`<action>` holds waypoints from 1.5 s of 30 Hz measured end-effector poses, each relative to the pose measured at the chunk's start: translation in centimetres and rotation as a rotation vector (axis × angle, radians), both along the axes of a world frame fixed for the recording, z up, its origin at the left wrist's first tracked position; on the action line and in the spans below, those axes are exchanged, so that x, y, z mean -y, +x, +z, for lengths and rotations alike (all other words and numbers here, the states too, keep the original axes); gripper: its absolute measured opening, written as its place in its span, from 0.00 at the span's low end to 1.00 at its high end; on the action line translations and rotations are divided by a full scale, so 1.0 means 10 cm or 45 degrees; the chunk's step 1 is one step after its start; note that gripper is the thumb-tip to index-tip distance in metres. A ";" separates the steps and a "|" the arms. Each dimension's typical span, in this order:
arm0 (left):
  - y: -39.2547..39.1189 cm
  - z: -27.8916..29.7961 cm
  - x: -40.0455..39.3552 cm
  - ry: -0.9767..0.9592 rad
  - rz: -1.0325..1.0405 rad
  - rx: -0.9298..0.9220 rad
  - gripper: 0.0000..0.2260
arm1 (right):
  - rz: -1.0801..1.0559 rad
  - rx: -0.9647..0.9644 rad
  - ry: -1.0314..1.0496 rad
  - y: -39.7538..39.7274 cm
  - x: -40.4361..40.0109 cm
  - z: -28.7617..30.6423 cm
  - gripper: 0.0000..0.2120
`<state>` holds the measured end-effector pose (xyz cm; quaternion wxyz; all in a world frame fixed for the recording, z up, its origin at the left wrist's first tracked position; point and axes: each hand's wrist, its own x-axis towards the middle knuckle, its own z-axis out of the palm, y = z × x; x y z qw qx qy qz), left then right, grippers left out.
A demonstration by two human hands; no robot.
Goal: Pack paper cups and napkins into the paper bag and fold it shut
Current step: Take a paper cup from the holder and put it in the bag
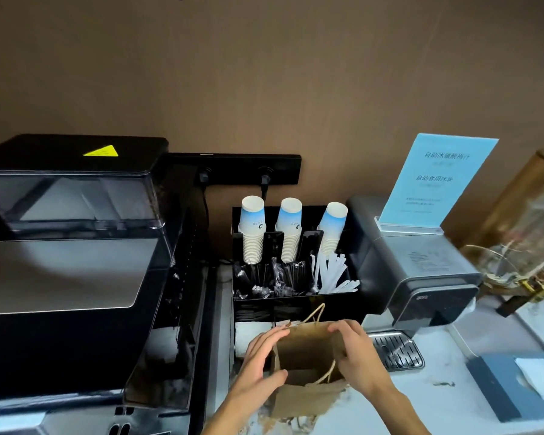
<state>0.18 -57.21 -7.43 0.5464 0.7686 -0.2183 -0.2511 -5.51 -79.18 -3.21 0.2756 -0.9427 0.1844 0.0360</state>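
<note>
A brown paper bag (308, 350) with twisted paper handles stands open on the counter near the front edge. My left hand (261, 356) grips its left rim and my right hand (355, 353) grips its right rim, spreading the mouth. The bag's inside looks empty. Three stacks of upside-down white and blue paper cups (252, 233) stand in the back row of a black organiser (333, 298) just behind the bag. White napkins (252, 334) lie in a front compartment left of the bag. More napkins (537, 376) poke from a grey tissue box at the right.
A large black coffee machine (76, 262) fills the left side. A grey ice machine (421, 271) with a drip tray (396, 350) stands right of the organiser, with a blue sign (437, 180) on top. A glass drink dispenser (522, 230) is at the far right.
</note>
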 end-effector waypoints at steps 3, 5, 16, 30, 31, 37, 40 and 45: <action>0.02 0.02 0.04 0.025 0.014 -0.013 0.36 | 0.052 -0.031 0.039 0.00 0.09 0.01 0.28; 0.02 0.04 0.08 0.036 0.000 0.006 0.36 | 0.067 -0.059 0.104 0.00 0.12 0.01 0.29; -0.02 0.05 0.20 0.019 -0.006 0.003 0.32 | 0.249 -0.068 0.219 -0.02 0.29 0.04 0.25; -0.09 0.01 0.29 0.027 0.070 0.011 0.32 | 0.259 0.362 0.341 1.01 0.60 0.84 0.12; -0.10 0.01 0.30 0.021 0.075 0.016 0.31 | 0.260 0.383 0.338 1.21 0.59 0.93 0.13; -0.16 0.05 0.30 -0.028 0.108 0.015 0.28 | 0.339 0.434 0.317 2.34 0.25 1.31 0.03; -0.18 0.09 0.31 -0.030 0.146 0.005 0.27 | 0.370 0.451 0.271 2.69 0.00 1.38 0.09; -0.18 0.09 0.30 0.030 0.169 -0.031 0.27 | 0.506 0.326 0.051 2.98 -0.31 1.36 0.12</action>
